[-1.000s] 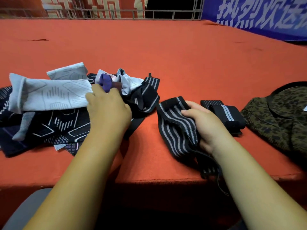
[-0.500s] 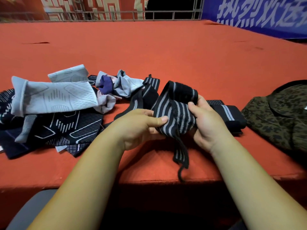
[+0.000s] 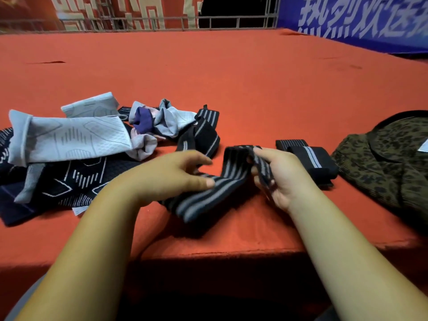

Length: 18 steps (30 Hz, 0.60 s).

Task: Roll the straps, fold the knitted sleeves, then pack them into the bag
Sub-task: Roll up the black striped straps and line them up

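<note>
A black strap with grey stripes (image 3: pixel 208 200) stretches between my hands near the front edge of the red table. My right hand (image 3: pixel 281 177) grips its looped end with curled fingers. My left hand (image 3: pixel 171 174) pinches the strap's middle between thumb and fingers. A rolled black strap (image 3: pixel 310 158) lies just right of my right hand. Another loose striped strap (image 3: pixel 203 133) sits behind my left hand. Light grey knitted sleeves (image 3: pixel 69 137) and dark patterned sleeves (image 3: pixel 58 181) are piled at the left. The leopard-print bag (image 3: pixel 389 163) lies at the right.
The red table (image 3: pixel 231 77) stretches far back to a metal railing (image 3: pixel 162 22) and a blue banner (image 3: pixel 359 19). The table's front edge runs just below my forearms.
My left hand left the sleeve pile and came to the strap. Both hands lifted the strap, and now it is lowered and pulled out flatter between them.
</note>
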Available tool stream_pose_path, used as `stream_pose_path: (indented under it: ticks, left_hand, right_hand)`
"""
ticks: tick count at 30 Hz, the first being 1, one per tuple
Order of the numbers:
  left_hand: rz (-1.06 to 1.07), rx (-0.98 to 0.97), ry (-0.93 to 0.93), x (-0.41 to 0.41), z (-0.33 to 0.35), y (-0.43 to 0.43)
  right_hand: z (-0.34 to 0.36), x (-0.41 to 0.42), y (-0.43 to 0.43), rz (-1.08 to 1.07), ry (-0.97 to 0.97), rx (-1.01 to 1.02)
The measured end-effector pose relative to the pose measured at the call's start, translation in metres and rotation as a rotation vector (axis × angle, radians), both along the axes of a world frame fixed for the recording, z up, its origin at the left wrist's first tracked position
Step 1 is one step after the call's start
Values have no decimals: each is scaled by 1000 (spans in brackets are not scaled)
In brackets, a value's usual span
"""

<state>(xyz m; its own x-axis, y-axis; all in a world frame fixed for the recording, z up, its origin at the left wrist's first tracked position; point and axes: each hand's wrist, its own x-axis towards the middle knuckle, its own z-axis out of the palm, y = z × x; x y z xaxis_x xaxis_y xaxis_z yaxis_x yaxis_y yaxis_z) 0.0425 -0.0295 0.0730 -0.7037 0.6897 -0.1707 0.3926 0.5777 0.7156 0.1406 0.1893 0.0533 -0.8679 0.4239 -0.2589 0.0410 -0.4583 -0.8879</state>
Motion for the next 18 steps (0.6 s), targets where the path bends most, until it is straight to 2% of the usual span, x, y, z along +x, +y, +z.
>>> stream_pose_path:
  ticks: [2,4,6,8,10,12,13,14,16,17,18]
  left_hand:
    - [-155,-82,-139,13,12,1]
    - [-174,-106,-131,19,16,3]
    - [-81,-133,130,21,14,10]
    - [26,50,365,19,8,19]
    - [-33,248,425,18,4,26]
    - [-94,327,489,18,0,30]
    - [-69,364,490,18,-1,32]
    - [-26,411,443,20,-2,33]
    - [77,499,290,17,-6,36]
    - [119,524,230,14,-9,37]
    - [149,544,183,13,-11,38]
  right_hand:
    - [-1,-1,-2,9,41,-10]
    - [-2,-2,-3,41,72,-8]
    - [-3,-2,-1,63,66,2]
    - [-3,0,-1,94,66,-9]
    - [-3,1,-4,119,73,-17]
    - [-1,1,-7,115,43,12]
    - [-1,0,-7,94,-16,99]
    - [-3,-1,-6,67,-99,269]
    - [-8,-3,0,-46,-222,740]
    - [-10,-3,4,-120,-216,949]
    - [-9,-2,5,-146,-173,1057]
